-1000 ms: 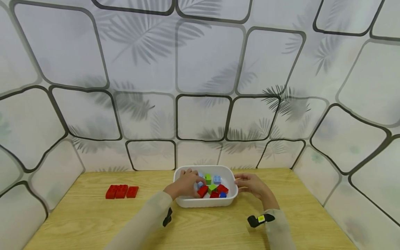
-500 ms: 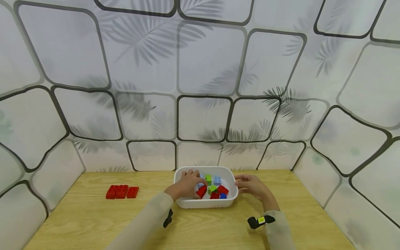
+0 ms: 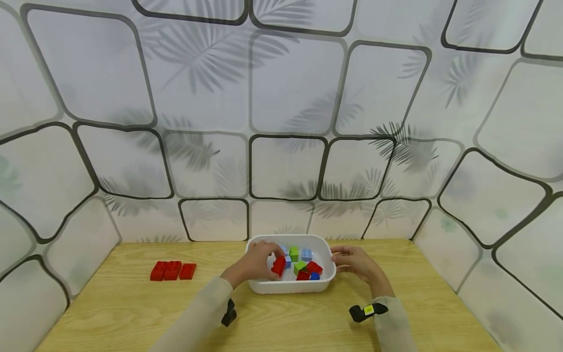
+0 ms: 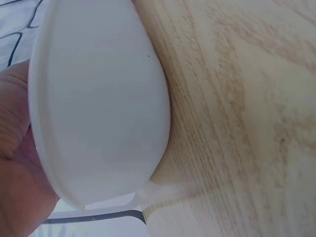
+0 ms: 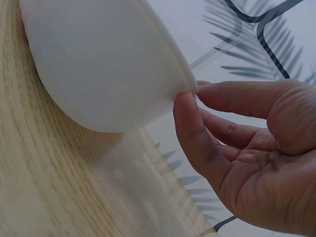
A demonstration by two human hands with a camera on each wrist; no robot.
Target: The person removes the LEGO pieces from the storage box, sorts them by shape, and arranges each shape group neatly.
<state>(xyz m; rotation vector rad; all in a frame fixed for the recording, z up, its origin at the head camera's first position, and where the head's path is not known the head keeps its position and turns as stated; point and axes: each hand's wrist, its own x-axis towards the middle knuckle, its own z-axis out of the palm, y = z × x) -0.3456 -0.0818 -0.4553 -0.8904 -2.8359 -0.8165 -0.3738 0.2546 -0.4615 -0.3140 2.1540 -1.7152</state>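
In the head view a white plastic box (image 3: pixel 290 287) stands on the wooden table with loose toy bricks inside. Over its left end, my left hand (image 3: pixel 252 261) pinches a red brick (image 3: pixel 279 265) between thumb and fingers. The left wrist view shows only part of this hand (image 4: pixel 19 148) behind the box wall, so the brick is hidden there. At the opposite end my right hand (image 3: pixel 358 263) pinches the box rim, thumb outside and a finger over the edge, as the right wrist view shows on the box (image 5: pixel 113 64).
Inside the box lie green bricks (image 3: pixel 300 266), light blue bricks (image 3: pixel 306 254), a dark blue brick (image 3: pixel 314 276) and other red bricks (image 3: pixel 314 267). To the left, three red bricks (image 3: pixel 172 270) sit in a row on the table (image 3: pixel 281 322). A patterned wall stands behind.
My left hand has drawn slightly left and up with the red brick, uncovering a light blue brick beside it. The right hand keeps its place on the rim.
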